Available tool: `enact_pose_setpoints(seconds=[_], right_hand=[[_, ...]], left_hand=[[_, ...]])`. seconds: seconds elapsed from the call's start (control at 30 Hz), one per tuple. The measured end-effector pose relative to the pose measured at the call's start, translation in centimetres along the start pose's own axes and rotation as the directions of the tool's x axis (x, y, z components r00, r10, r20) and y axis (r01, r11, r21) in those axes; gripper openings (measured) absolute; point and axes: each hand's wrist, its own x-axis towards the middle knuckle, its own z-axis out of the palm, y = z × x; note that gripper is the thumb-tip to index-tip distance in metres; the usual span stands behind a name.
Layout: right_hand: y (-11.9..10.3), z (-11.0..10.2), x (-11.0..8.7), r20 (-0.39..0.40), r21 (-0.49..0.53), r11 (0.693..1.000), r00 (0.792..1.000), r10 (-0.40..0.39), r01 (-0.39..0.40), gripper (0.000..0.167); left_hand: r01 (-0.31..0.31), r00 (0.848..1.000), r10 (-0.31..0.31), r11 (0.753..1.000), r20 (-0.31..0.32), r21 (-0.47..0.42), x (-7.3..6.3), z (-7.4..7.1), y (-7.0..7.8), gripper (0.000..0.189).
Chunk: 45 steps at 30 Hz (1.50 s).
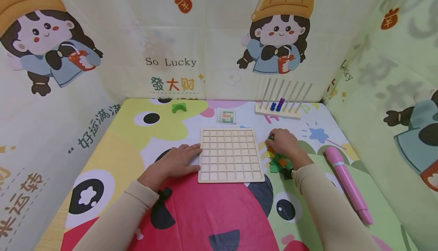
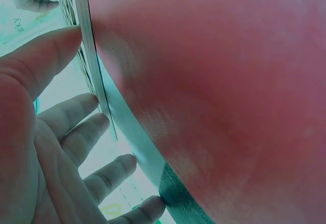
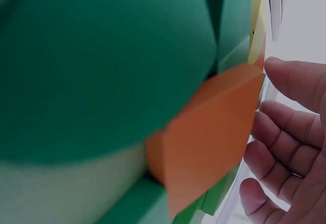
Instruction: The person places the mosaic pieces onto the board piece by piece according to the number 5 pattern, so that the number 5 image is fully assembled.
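A square wooden grid board (image 1: pixel 230 156) lies on the patterned cloth with its cells bare. My left hand (image 1: pixel 179 161) rests at its left edge. In the left wrist view the thumb (image 2: pixel 56 53) and fingertips of that hand meet the board's side (image 2: pixel 89 35), fingers spread and nearly straight. To the right of the board, my right hand (image 1: pixel 284 141) reaches over a pile of small coloured tiles. Its thumb and index finger pinch a green tile (image 1: pixel 271 138). An orange tile (image 3: pixel 211 137) and several green ones fill much of the right wrist view, close before the curled fingers.
Behind the board lies a pattern card (image 1: pixel 226 116) with coloured squares. A peg rack (image 1: pixel 278 112) with blue and purple beads stands at the back right. A green arch block (image 1: pixel 179 107) sits back left, and a pink marker-shaped stick (image 1: pixel 349 184) lies right of my right arm.
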Motion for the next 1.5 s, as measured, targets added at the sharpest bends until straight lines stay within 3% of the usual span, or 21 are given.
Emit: enact_pose_setpoints(seconds=[0.63, 0.87, 1.0, 1.27, 1.5], right_hand=[[0.2, -0.2, 1.2, 0.030, 0.169, 0.979, 0.994, 0.106, -0.110, 0.035], [0.0, 0.0, 1.3, -0.019, 0.148, 0.987, 0.998, 0.061, -0.057, 0.024], [-0.5, 0.1, 1.1, -0.020, 0.186, 0.982, 0.999, 0.028, -0.024, 0.021], [-3.1, -0.1, 0.7, -0.034, 0.315, 0.944, 0.995, -0.089, 0.095, 0.022], [-5.3, -0.1, 1.3, -0.033, 0.386, 0.913, 0.991, -0.131, 0.133, 0.022]], left_hand=[[-0.007, 1.000, 0.007, 1.000, 0.009, -0.009, -0.2, -0.3, 0.0, 0.075], [0.003, 1.000, -0.003, 1.000, 0.007, 0.003, -0.1, -0.3, 0.1, 0.074], [0.001, 1.000, -0.001, 1.000, 0.006, 0.012, 0.0, -0.2, 0.0, 0.074], [-0.008, 1.000, 0.008, 1.000, 0.010, 0.010, -0.2, -0.1, -0.2, 0.074], [0.010, 1.000, -0.010, 1.000, 0.021, -0.003, -0.2, -0.2, 0.0, 0.075]])
